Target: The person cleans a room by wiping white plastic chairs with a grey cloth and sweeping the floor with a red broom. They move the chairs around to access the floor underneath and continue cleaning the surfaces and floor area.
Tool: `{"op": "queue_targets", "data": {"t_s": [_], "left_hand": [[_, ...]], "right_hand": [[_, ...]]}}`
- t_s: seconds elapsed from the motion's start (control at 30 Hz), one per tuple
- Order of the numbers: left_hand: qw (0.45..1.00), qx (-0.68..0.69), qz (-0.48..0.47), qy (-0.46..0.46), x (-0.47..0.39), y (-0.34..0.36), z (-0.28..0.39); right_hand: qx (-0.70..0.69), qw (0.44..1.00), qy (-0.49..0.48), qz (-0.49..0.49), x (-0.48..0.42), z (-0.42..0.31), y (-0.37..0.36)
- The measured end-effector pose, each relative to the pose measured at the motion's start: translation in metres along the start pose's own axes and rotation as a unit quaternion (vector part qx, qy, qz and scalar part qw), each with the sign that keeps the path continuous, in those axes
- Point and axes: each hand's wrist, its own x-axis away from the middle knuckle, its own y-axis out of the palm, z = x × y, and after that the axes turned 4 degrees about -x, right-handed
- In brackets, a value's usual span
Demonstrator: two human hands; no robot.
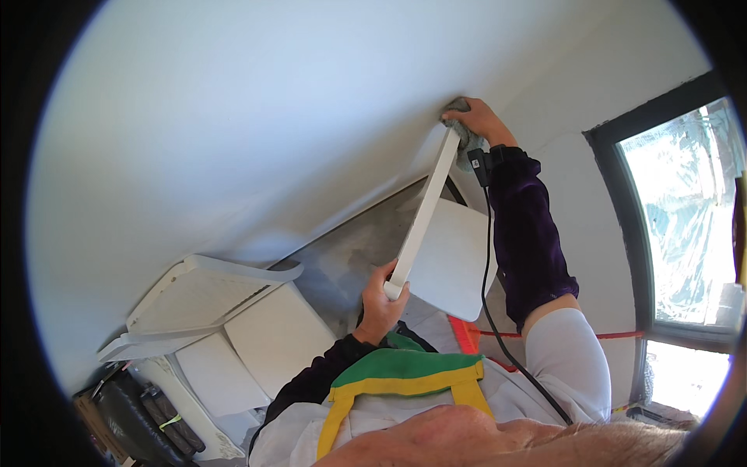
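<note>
A long white bar [426,210] slants up and to the right in front of me; it looks like the top rail of a chair back seen from above. My left hand [382,303] grips its lower end, fingers on one side and thumb on the other. At the far end, my right hand [481,119] holds a fluffy grey cloth [467,137] against the bar's tip, close to the white wall [280,117]. Beneath the bar shows a flat white panel [452,257], probably the chair's seat. Legs or lower parts are mostly hidden.
White chairs [280,338] stand at the left by the wall, near a black bag [134,417]. A black cable [485,257] hangs from a device [480,166] on my right wrist. At right is a dark-framed window [624,222]. A red strip [618,335] runs below it.
</note>
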Motion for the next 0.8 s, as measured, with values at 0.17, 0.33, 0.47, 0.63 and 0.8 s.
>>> {"op": "queue_targets", "data": {"t_s": [0.17, 0.33, 0.47, 0.63, 0.8], "left_hand": [[1.0, 0.003, -0.005, -0.005, 0.0, -0.002, -0.004], [1.0, -0.019, -0.012, 0.021, -0.002, -0.004, -0.007], [1.0, -0.004, -0.013, 0.022, -0.005, -0.002, -0.005], [1.0, -0.01, -0.002, 0.027, -0.004, -0.001, -0.014], [1.0, -0.023, -0.018, 0.003, 0.0, -0.009, -0.015]], "right_hand": [[-0.089, 0.988, 0.084, -0.098, 0.0, -0.009, -0.009], [-0.213, 0.969, 0.05, -0.114, 0.002, 0.011, -0.012], [-0.348, 0.934, 0.039, -0.07, 0.016, 0.051, -0.011], [-0.269, 0.96, 0.054, 0.064, 0.037, 0.072, 0.004], [-0.47, 0.874, 0.014, 0.122, 0.026, 0.055, 0.036]]}}
